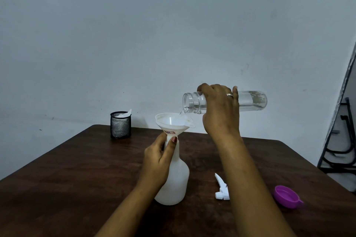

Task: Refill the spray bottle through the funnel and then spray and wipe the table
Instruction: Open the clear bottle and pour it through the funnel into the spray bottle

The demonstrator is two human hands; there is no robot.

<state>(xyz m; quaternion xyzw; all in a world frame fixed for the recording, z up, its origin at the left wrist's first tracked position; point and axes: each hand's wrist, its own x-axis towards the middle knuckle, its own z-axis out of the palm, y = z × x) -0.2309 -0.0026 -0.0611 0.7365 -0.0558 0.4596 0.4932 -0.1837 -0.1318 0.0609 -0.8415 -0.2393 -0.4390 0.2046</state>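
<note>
Spray bottle [176,183] is standing mid-table [77,179], left hand [159,157] pinching its neck under the funnel [171,121]. Right hand [219,109], at one o'clock, is gripping the tilted clear bottle [252,101]. Tipping faster could be flooding the funnel.

A bare room, office or classroom by the look: scuffed pale wall [173,34], dark wooden table [77,179], a mesh cup [120,128] on it, black metal frames [344,152] at the right
</note>
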